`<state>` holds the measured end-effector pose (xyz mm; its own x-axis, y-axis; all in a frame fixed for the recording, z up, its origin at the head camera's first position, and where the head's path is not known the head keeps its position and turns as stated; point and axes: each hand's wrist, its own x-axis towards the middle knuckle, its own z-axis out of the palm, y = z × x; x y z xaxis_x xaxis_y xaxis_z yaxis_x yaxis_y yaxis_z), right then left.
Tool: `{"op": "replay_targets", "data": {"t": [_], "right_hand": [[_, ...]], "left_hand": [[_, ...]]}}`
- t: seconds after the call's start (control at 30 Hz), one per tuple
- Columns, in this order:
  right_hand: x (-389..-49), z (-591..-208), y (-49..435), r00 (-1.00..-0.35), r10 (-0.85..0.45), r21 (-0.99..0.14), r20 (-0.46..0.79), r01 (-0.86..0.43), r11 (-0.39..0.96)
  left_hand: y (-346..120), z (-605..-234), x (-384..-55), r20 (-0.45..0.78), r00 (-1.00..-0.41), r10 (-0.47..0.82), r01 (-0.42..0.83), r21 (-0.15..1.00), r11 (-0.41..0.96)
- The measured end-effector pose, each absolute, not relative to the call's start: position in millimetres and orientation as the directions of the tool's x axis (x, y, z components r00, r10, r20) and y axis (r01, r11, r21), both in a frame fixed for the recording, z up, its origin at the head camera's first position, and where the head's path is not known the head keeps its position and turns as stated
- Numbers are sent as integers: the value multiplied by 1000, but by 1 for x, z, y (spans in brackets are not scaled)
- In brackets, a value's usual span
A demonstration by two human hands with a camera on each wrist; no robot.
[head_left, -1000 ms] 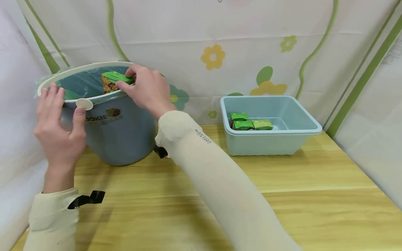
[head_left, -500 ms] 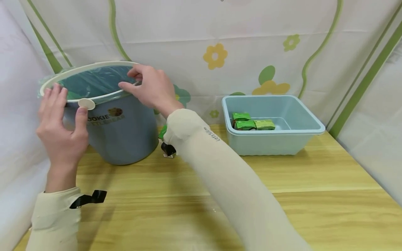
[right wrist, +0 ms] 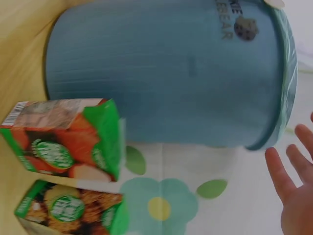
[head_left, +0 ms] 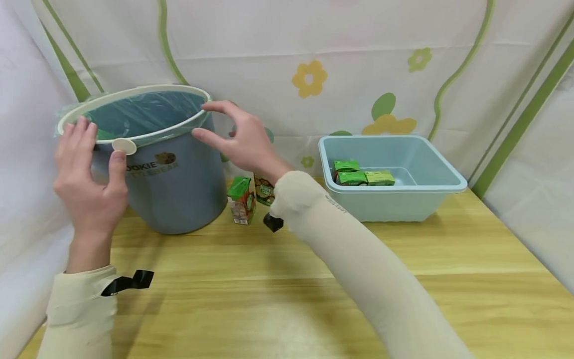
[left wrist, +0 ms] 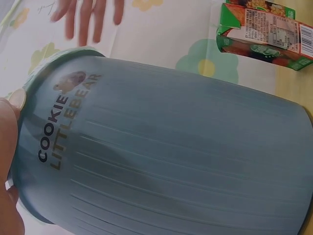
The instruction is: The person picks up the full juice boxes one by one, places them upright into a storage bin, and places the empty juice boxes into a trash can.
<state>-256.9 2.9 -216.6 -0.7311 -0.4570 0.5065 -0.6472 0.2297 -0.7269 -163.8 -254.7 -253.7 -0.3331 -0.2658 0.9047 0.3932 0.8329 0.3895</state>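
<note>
A grey-blue bin (head_left: 179, 189) with a white rim, clear plastic liner and cookie-bear print stands at the left. My left hand (head_left: 91, 174) rests against its front left rim, fingers straight up with tips at the rim, thumb beside the round white tab (head_left: 124, 145). My right hand (head_left: 246, 137) hangs just right of the rim, thumb and fingers spread, holding nothing. Below it, a small carton (head_left: 242, 199) with a folded green top stands upright beside the bin. A second carton (head_left: 263, 190) stands behind it, partly hidden by the right wrist.
At the right a light blue tub (head_left: 376, 204) holds several green-topped cartons (head_left: 352, 178) in its left corner. Both containers stand on a wooden table (head_left: 215, 299). Behind them hangs a white curtain (head_left: 251, 60) with flowers.
A green-topped carton my right hand held over the bin's rim was let go and is gone from sight there. The right hand then moved right, revealing two cartons beside the bin.
</note>
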Motion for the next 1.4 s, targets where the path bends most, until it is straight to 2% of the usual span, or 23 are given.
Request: {"op": "replay_targets", "data": {"t": [0.2,0.43,0.57,0.9,1.4], "right_hand": [[-274,-251,36,-797,-323,-807,511,-574,139],[-279,-299,59,-896,-215,-888,389,-427,172],[-280,-326,66,-929,-155,-912,336,-362,192],[-282,-365,70,-952,-104,-926,289,-305,222],[-284,-374,79,-961,-108,-923,253,-273,272]], "left_hand": [[-251,-256,-171,904,-350,-247,402,383,832],[-248,-255,-170,903,-346,-253,409,388,826],[-246,-254,-169,905,-342,-255,409,387,826],[-248,-254,-166,902,-348,-254,398,388,831],[-244,-256,-167,901,-357,-245,398,384,833]]}}
